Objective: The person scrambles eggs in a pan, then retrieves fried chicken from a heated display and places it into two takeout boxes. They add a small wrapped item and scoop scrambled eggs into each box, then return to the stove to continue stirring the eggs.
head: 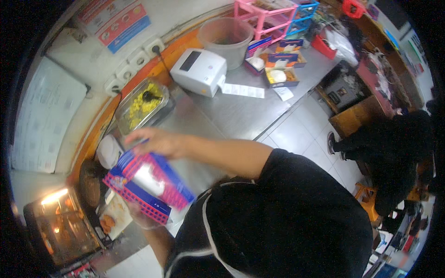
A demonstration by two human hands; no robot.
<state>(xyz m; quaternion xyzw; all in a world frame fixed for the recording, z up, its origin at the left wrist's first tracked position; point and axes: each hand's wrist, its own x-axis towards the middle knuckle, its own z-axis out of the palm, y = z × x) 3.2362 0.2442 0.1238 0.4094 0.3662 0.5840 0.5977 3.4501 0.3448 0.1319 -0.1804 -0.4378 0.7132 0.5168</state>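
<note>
A blue and pink printed cardboard food box (139, 194) is held tilted in front of my body, blurred by motion. My left hand (144, 217), in a clear plastic glove, grips its lower side. At the upper end, the fingers of my right hand (158, 143) close over a blue flap. A bright white patch shows in the middle of the box; what it is cannot be made out. Beyond my right hand, a clear tub (142, 106) holds yellow food pieces and a black spoon (151, 96). Beside the box lies a cutting board (120, 217) with fried pieces (107, 222).
A white label printer (200, 71) with a paper strip (243, 91) stands on the steel table (240, 114). Filled food boxes (281, 77), a plastic bucket (226, 41) and a pink rack (266, 21) are farther along. A lit display case (66, 226) stands lower left. Another person (389, 156) is at right.
</note>
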